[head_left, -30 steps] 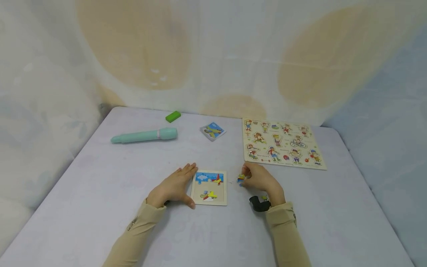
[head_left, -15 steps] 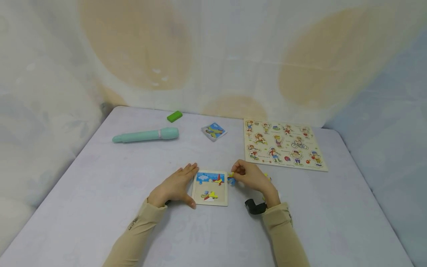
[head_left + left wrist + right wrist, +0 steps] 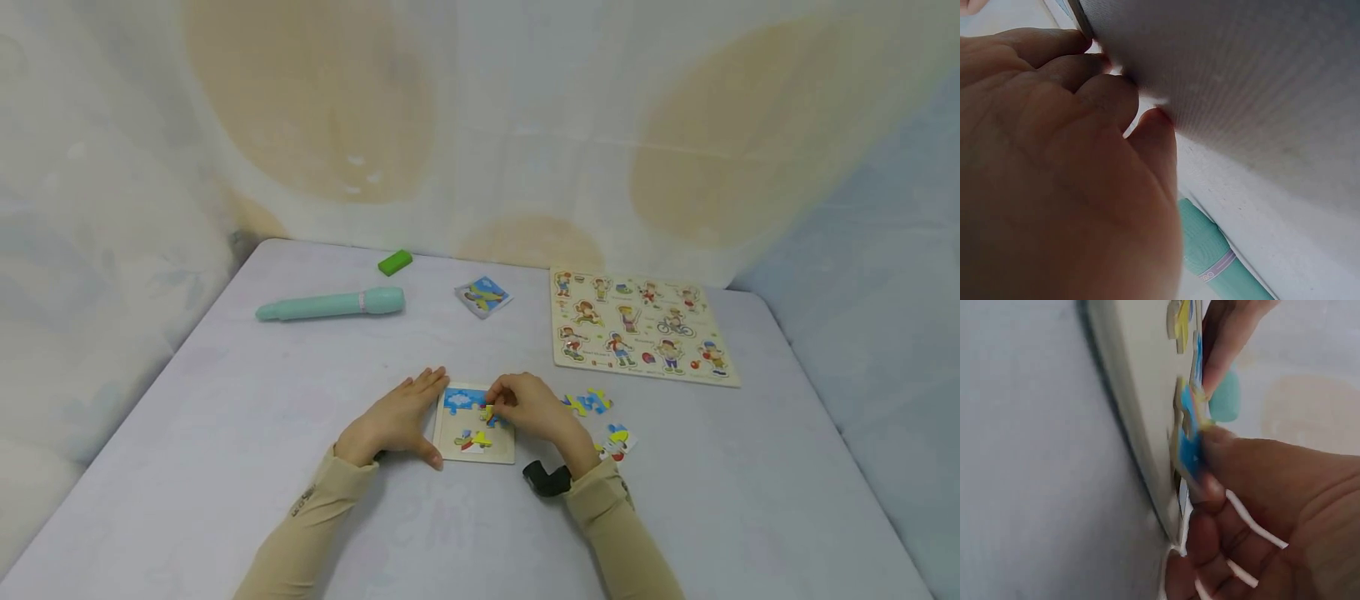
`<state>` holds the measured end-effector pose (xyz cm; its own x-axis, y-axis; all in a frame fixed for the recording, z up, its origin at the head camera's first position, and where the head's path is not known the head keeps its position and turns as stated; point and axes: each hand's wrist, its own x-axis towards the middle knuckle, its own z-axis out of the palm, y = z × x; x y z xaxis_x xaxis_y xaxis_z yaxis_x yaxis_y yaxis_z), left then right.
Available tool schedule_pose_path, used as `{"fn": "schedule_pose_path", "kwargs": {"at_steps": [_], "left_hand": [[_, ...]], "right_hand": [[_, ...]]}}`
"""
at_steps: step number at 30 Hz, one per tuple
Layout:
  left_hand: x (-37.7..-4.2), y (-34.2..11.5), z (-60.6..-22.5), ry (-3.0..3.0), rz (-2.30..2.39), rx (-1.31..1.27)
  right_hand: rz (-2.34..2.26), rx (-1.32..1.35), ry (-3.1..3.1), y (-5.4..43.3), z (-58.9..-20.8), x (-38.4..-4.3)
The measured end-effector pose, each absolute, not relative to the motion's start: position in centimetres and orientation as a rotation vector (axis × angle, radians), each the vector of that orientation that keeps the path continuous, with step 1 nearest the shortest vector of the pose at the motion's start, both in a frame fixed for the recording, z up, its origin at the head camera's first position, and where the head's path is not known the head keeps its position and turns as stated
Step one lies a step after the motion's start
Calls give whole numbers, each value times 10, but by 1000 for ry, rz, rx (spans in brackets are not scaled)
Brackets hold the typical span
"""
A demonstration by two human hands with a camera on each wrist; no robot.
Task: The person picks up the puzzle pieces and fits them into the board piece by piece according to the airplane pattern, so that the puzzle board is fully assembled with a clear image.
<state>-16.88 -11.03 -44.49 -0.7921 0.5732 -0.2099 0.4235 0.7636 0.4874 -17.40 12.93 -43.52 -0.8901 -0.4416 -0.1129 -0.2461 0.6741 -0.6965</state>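
In the head view, a small wooden puzzle tray (image 3: 452,427) lies flat in front of me. A blue sky piece (image 3: 459,399) with a cloud sits along its top, and a yellow-and-red piece (image 3: 472,442) lies lower inside. My left hand (image 3: 392,421) rests along the tray's left edge with its fingers and thumb spread. Over the tray's upper right, my right hand (image 3: 538,410) pinches a blue-and-yellow puzzle piece (image 3: 1190,450) between thumb and fingers. In the right wrist view that piece is tilted close to the board; whether it touches is unclear. The right fingers partly hide the tray's top right corner.
Several loose puzzle pieces (image 3: 596,402) lie right of the tray, with more (image 3: 618,440) beside the right wrist. Farther back are a larger picture board (image 3: 645,329), a small airplane picture card (image 3: 483,297), a green block (image 3: 395,262) and a teal pen-shaped object (image 3: 330,305).
My right hand has moved left from beside the tray to over its upper right, bringing the puzzle piece along. Loose pieces behind it have come into view. The left hand stays on the tray's edge.
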Motion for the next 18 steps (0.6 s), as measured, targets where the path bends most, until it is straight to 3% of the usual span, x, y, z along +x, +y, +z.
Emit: {"fn": "schedule_pose_path", "kwargs": {"at_steps": [18], "left_hand": [[-168,-111,-440,2608,579,770]], "right_hand": [[-1005,-311,2675,128,-440,-177]]}}
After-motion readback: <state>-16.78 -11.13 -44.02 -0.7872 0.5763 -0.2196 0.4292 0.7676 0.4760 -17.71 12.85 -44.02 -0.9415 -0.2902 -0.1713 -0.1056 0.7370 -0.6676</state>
